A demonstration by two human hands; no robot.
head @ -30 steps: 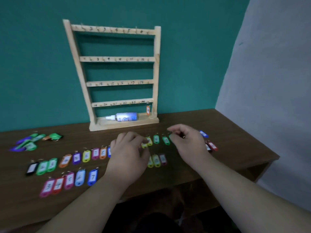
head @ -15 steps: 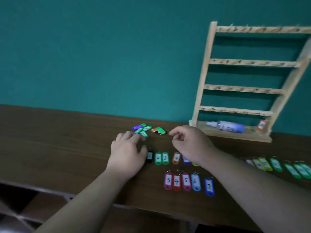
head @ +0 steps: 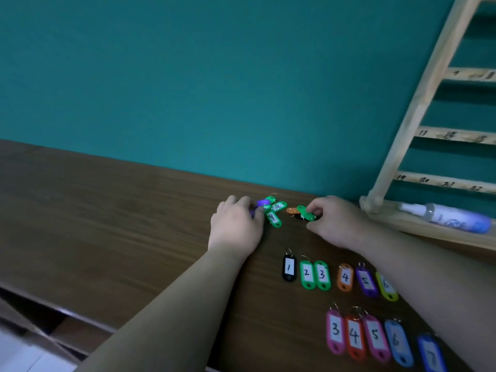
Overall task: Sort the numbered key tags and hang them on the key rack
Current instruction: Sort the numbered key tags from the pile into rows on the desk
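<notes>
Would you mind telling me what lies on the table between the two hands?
Head view: loose key tags. Green tags lie beside the purple tag that the left hand grips; an orange tag lies beside the green tag that the right hand pinches.

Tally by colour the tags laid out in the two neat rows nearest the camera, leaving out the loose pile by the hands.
Black tag: 1
Green tags: 2
Orange tag: 1
Purple tag: 1
Yellow tag: 1
Pink tags: 2
Red tag: 1
Blue tags: 2
Total: 11
</notes>
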